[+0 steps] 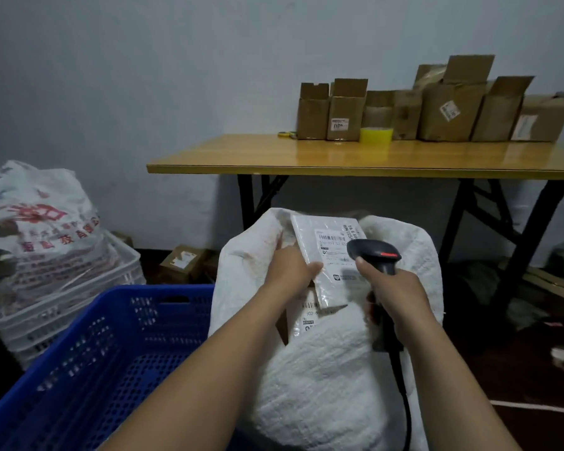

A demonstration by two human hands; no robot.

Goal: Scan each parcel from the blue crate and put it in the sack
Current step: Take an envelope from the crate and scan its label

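Two grips over the sack (336,379): left grip (290,270) pinching a white parcel (323,255) by its near edge; right grip (396,286) clasped round a black scanner (373,252), nose just beside the barcode (332,238). Likely best: hold parcel flat and still, aim squarely at barcode.

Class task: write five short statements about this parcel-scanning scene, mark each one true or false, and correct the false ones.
1. The left hand holds a white parcel above the sack. True.
2. The right hand grips a marker pen. False: it grips a black scanner pointed at the parcel's label.
3. The blue crate stands to the left of the sack. True.
4. The open cardboard boxes stand inside the blue crate. False: they stand in a row on the wooden table by the wall.
5. A yellow tape roll sits on the table in front of the boxes. True.
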